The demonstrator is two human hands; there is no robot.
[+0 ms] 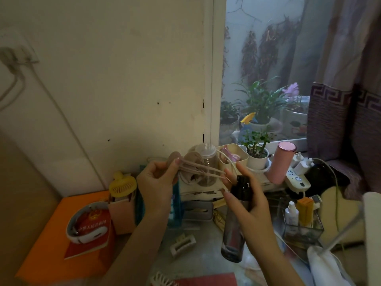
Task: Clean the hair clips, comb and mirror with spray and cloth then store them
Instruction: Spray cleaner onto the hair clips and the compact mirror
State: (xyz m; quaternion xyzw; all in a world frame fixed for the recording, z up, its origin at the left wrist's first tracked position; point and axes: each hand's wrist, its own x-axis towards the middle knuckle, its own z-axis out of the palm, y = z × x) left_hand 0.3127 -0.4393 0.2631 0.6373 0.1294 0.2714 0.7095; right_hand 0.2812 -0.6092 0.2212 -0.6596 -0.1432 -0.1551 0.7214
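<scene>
While both hands are raised over the cluttered tabletop (202,259), I see the left hand (156,182) w/ thumb and fingers (175,164) pinching the near end of a long pinkish-beige hair clip (201,169). Its thin prongs run to the right, and their tips reach the right hand's fingertips. The right hand (250,205) is curled round a dark spray bottle (235,221), gripping it near the black nozzle (242,181), w/ the index finger stretched up beside the head; bottle is upright, tilted slightly, its base hanging above the tabletop.

On the tabletop, near centre, a cream claw clip (182,244) lies just left of the bottle's base. Another pale toothed piece (159,280) shows at the near edge, can't tell if comb or clip. At left, an orange box (41,254) carries a red booklet (90,242) and a white neck massager (86,223); a yellow mini fan (122,184) stands just behind. Far side: a clear bottle (206,162), a cream organiser (233,159), a small potted plant (256,153) and a pink flask (281,162). At right, a glass tray (301,232) holds small bottles, and a white cloth (323,265) lies near right.
</scene>
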